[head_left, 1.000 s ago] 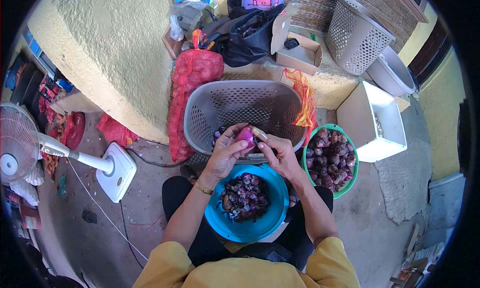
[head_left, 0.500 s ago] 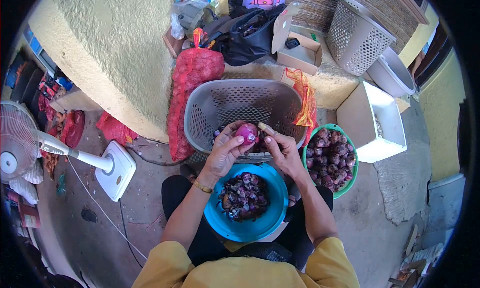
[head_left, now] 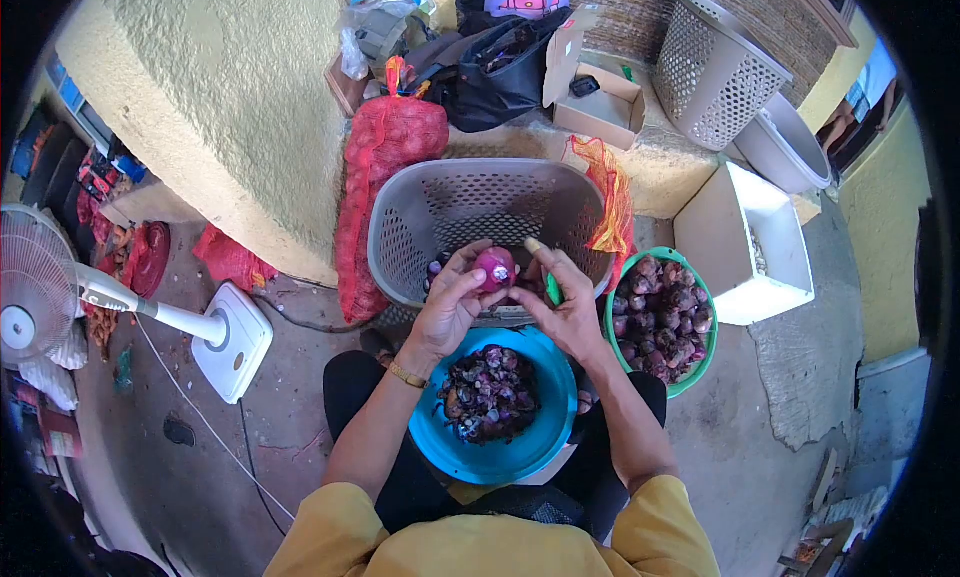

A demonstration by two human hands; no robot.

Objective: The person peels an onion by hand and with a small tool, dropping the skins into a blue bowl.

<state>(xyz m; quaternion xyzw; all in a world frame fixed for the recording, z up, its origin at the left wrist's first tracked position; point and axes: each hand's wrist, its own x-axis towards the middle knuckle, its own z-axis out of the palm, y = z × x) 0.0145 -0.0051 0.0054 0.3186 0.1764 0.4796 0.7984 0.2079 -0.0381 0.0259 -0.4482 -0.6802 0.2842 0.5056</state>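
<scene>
A purple onion (head_left: 495, 268) is gripped in the fingers of my left hand (head_left: 448, 302), above the near rim of the grey perforated basket (head_left: 400, 212). Close on its right, my right hand (head_left: 568, 302) has its thumb near the onion and its fingers curled round a small green-handled tool (head_left: 553, 289); the tool's blade cannot be made out. Below both hands, between my knees, lies a blue basin (head_left: 560, 402) with onion skins and pieces (head_left: 490, 395). More onions show partly inside the grey basket behind my hands.
A green basket (head_left: 712, 322) of onions stands at the right, near a white box (head_left: 740, 307). Red net sacks (head_left: 385, 162) lean by the wall at the left. A white fan (head_left: 150, 302) stands far left. A person's legs (head_left: 850, 122) show in the doorway at top right.
My right hand has turned and its thumb has come near the onion, bringing the green handle into view. My left hand has barely moved. A person has come into sight at the doorway.
</scene>
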